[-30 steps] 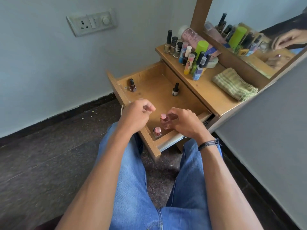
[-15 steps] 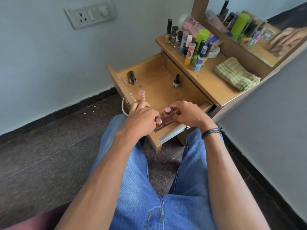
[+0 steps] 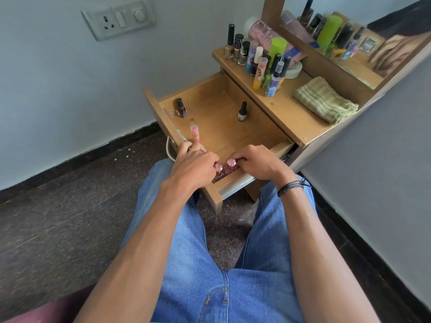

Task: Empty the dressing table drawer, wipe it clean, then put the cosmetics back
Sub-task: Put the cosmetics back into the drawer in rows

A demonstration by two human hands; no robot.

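Head | left hand (image 3: 193,166) grips pink tube (image 3: 194,134) upright | right hand (image 3: 258,164) pinches pink-capped bottle (image 3: 231,163), cap up, in drawer (image 3: 233,134)

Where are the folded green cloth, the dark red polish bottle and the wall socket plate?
folded green cloth (image 3: 325,100): head view, middle of top fold.
dark red polish bottle (image 3: 182,112): head view, glass body.
wall socket plate (image 3: 119,19): head view, centre of plate.
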